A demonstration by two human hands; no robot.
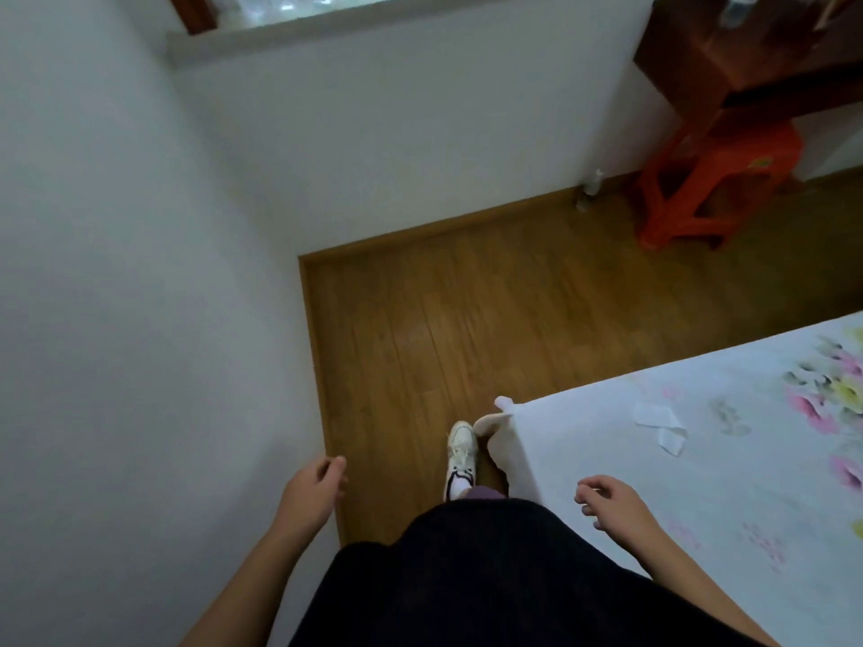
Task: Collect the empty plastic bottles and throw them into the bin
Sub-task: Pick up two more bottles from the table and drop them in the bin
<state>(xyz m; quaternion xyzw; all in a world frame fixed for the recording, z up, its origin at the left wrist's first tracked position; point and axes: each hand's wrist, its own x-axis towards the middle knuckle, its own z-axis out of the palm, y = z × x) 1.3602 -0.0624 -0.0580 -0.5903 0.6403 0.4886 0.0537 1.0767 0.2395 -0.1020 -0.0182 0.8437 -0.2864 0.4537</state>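
A person in a dark garment stands on a wooden floor (490, 310) between a white wall (140, 226) and a bed (654, 459) covered with a flower-printed sheet, both hands held out low and empty. The left hand (312, 490) hangs beside the wall, its grip loose, fingers half curled with nothing between them. The right hand (611, 504) hovers over the near corner of the bed, its grip likewise slack and holding nothing, fingertips bent downward. Far ahead of both hands, and nearer the right one's side, a small clear plastic bottle (589, 191) stands on the floor against the skirting at the foot of the far wall, its long axis upright and its pale top pointing up; it is too small and blurred to tell more. Just to the right of the bottle is a red plastic stool (710, 179), tucked under a dark wooden desk (747, 53). A white sneaker (461, 455) shows on the floor between the two hands, beside the bed's corner. Two scraps of white paper (661, 424) lie on the sheet ahead of the right hand.
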